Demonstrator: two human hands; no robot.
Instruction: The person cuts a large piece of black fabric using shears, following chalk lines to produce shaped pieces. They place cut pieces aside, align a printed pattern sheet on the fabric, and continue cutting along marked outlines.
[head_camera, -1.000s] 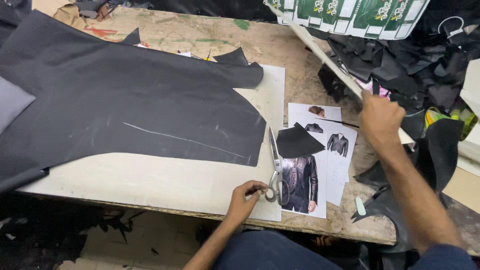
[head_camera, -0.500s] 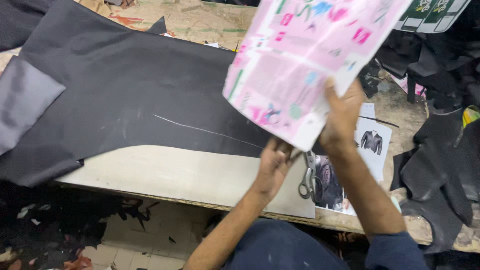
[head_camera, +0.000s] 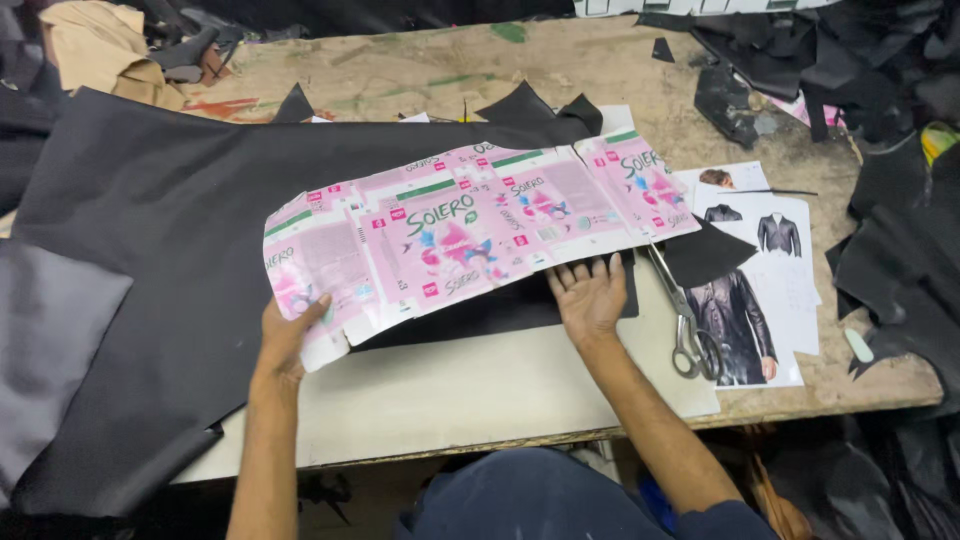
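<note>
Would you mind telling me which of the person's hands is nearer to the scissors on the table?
Right. The right hand lies flat on the black material just left of the scissors; the left hand grips the pink printed cardboard pattern at its far left end.
</note>
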